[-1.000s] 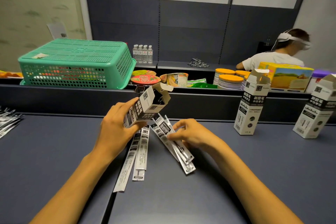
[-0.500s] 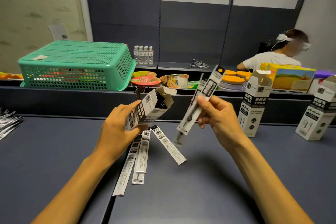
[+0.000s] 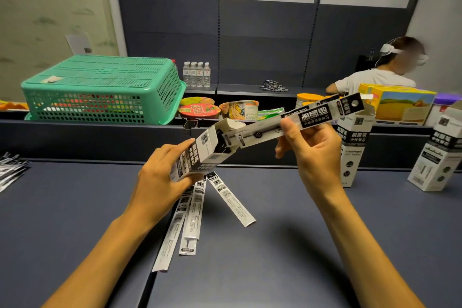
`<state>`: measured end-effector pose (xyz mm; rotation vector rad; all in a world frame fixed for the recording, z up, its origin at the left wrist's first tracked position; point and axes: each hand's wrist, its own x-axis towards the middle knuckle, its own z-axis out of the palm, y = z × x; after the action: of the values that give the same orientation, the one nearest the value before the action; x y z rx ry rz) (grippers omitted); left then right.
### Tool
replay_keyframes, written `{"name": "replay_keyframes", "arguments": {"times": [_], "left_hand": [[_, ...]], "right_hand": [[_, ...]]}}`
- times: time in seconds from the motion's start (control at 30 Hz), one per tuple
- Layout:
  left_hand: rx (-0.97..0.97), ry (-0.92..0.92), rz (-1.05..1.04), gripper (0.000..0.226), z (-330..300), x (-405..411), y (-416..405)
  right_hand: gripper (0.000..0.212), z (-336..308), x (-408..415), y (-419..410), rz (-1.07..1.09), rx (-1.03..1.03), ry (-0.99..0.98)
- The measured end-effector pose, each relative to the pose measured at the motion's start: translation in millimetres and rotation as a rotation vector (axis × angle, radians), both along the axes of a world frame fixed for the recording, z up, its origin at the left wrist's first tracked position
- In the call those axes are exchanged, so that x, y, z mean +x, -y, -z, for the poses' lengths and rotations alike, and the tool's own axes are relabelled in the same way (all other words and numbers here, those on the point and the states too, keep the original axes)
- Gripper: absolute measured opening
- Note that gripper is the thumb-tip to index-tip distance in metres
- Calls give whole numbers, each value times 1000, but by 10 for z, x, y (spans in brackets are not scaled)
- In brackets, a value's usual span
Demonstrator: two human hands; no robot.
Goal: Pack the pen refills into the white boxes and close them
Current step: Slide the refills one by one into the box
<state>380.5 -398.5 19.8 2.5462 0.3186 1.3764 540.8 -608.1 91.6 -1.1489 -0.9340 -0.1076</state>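
Observation:
My left hand [image 3: 160,180] grips a white box [image 3: 200,155] tilted with its open top pointing up and right. Packaged pen refills [image 3: 312,115] are pinched in my right hand [image 3: 310,147], their lower ends at the box's open mouth. Three more refill packets [image 3: 192,212] lie on the dark table below my hands. Two other white boxes stand upright with open flaps at the right, one [image 3: 352,155] behind my right hand, one [image 3: 437,157] near the frame's edge.
A pile of refill packets [image 3: 10,170] lies at the table's left edge. Behind a low divider [image 3: 75,137] sit an upturned green basket [image 3: 105,87], noodle cups [image 3: 197,110], water bottles [image 3: 196,74] and colourful cartons [image 3: 400,105]. A person with a headset [image 3: 380,77] works at the far right.
My right hand picked refill packets off the table, lifted them, then swung them down so their ends meet the open mouth of the box. The left hand raised the box slightly.

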Motion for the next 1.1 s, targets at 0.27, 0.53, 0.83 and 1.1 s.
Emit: {"name": "replay_keyframes", "arguments": {"times": [0.27, 0.53, 0.83, 1.1], "left_hand": [[-11, -9, -5, 77, 23, -3, 4], [9, -24, -12, 76, 30, -7, 0], [12, -28, -9, 77, 35, -6, -1], [18, -36, 35, 75, 18, -5, 37]], "right_hand": [[11, 76, -36, -83, 0, -41, 162], [12, 42, -38, -123, -47, 0, 280], [17, 130, 1, -199, -49, -26, 424], [24, 214, 2, -272, -42, -89, 455]]}}
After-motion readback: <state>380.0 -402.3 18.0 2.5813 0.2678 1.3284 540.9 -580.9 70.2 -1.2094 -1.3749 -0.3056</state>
